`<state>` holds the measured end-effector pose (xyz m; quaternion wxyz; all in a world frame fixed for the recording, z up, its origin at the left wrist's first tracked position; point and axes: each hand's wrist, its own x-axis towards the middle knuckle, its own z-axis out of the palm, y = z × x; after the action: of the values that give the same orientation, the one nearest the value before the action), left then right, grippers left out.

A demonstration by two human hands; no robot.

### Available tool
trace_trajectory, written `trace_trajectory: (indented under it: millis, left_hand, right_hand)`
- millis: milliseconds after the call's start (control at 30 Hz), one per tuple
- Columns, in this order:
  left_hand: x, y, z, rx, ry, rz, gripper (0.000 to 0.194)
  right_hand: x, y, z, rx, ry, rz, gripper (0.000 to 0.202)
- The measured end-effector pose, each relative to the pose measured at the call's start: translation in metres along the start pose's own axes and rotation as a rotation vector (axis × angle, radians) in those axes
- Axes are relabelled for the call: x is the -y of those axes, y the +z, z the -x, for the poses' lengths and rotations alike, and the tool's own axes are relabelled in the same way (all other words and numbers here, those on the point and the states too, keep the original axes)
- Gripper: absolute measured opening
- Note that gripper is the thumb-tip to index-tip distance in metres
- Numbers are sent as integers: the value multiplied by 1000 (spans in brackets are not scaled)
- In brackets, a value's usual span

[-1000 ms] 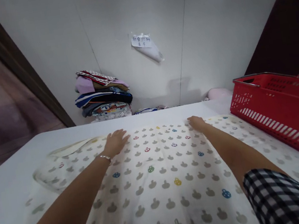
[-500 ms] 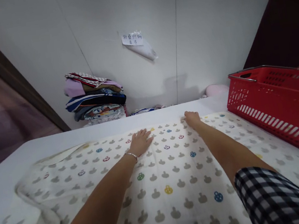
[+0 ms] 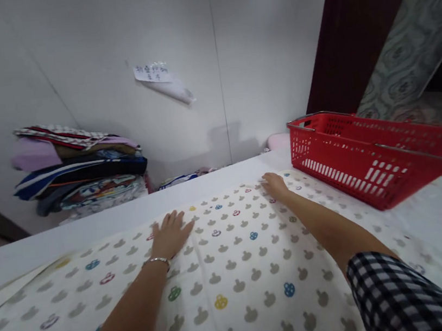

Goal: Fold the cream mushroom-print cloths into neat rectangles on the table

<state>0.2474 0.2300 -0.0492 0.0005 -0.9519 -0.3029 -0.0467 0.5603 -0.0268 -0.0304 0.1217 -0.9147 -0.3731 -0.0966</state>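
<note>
A white cloth (image 3: 236,273) printed with grey and coloured mushroom shapes lies spread over the table. My left hand (image 3: 171,233), with a bracelet at the wrist, rests flat on it near the far edge, fingers apart and holding nothing. Farther right, my right hand (image 3: 274,184) lies on the cloth by its far edge, knuckles up. Its fingertips are small and partly hidden, so whether they pinch the fabric cannot be made out. At the left, a strip of the far edge is turned over.
A red plastic basket (image 3: 346,153) stands on the table (image 3: 129,211) at the right. Behind the table's far edge at the left rises a stack of folded clothes (image 3: 81,163). A paper sign (image 3: 153,73) hangs on the wall.
The view has turned to the right, so the basket shows more fully and the clothes stack sits farther left. Both hands remain on the cloth near its far edge.
</note>
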Motion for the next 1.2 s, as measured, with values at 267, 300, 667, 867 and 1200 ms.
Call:
trace_trajectory:
  millis: [267,300,667,867,1200]
  left_hand:
    - [2,-2,1,-24,63,-32,51]
    - [2,-3,1,-20,66,-39,50]
    - [1,-7,4,1,89,-98,46]
    - [-3,-8,3,12,10,-45,56]
    - [-3,-6,3,17,-17,-13,58]
  right_hand:
    - [-49,8,4,194,139,17,36]
    - [-50,9,1,206,147,13,37]
    - [-38,7,-12,217,157,-9,44]
    - [-37,1,-10,107,168,18,43]
    - [-76,10,-13,179,318,73,55]
